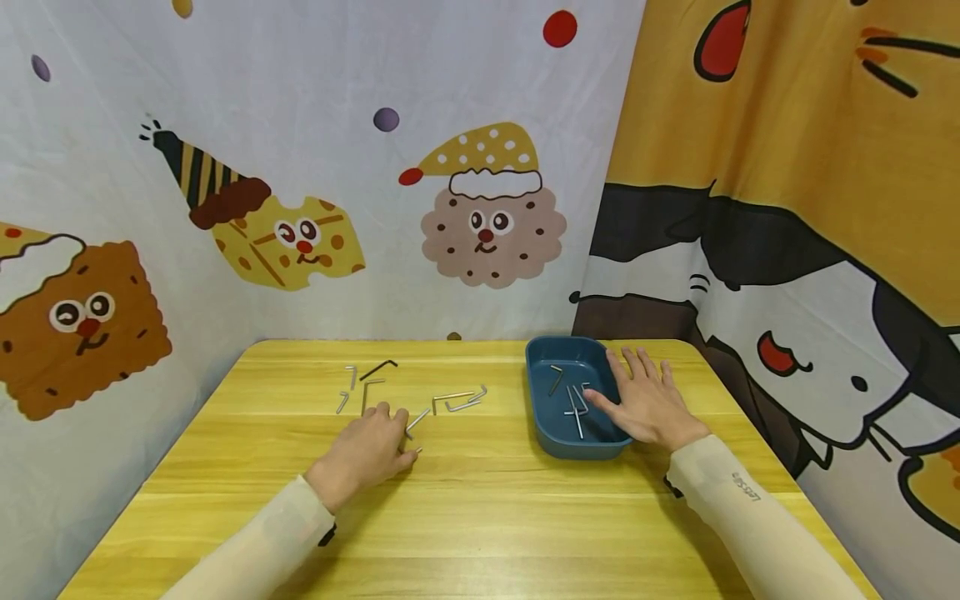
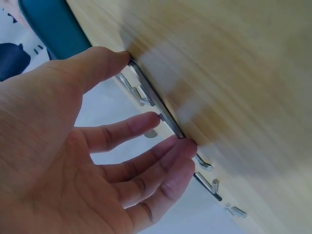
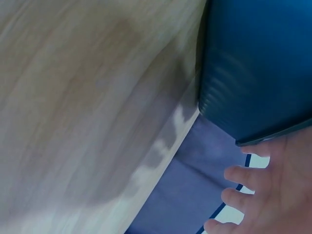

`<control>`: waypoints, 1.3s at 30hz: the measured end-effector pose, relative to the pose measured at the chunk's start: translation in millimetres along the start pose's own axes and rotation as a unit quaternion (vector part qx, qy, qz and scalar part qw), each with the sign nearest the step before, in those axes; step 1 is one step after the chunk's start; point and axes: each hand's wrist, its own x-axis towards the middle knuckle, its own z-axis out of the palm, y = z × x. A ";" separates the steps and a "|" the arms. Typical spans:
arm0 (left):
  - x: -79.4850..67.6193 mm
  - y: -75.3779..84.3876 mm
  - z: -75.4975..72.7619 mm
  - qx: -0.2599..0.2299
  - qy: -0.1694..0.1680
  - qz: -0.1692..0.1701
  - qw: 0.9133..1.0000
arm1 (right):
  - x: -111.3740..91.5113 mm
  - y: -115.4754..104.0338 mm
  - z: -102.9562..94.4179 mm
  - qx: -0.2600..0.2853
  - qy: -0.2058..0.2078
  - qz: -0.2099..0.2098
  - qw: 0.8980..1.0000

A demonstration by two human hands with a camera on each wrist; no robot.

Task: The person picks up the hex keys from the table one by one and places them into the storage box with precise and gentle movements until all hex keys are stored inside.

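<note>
My left hand is low over the table's left middle, mostly covering a hex key in the head view. In the left wrist view this grey hex key spans from the thumb tip to the curled fingertips, held between them close over the wood. Several loose hex keys lie about that hand, among them a black hex key and a brassy hex key. My right hand, fingers spread, rests at the right rim of a blue plastic bin, its thumb reaching over the edge. Several hex keys lie inside.
The wooden table ends at the back against a white curtain with cartoon prints. To the right hangs a yellow and black cartoon curtain. The bin stands near the table's back right edge.
</note>
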 end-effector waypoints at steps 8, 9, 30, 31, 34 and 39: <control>0.0 -1.8 2.4 0.000 0.002 0.000 1.000 | -2.4 -2.0 -1.6 -0.027 0.017 -0.002 0.999; 0.0 -1.9 2.5 0.001 0.004 0.001 1.000 | -2.4 -1.9 -1.5 -0.028 0.018 -0.002 0.999; 6.6 11.2 0.7 0.052 0.060 0.063 0.995 | -3.4 -1.3 1.2 -0.007 0.008 0.003 1.000; 7.7 12.5 0.3 0.050 0.060 0.065 0.995 | -3.5 -1.5 0.8 -0.006 0.008 0.001 1.000; 11.7 17.3 -1.0 0.051 0.063 0.069 0.994 | -3.6 -1.8 -1.8 -0.003 0.008 0.000 1.000; 19.3 28.4 -4.2 0.042 0.055 0.072 0.995 | -3.3 -0.9 -4.4 0.000 0.000 -0.001 1.000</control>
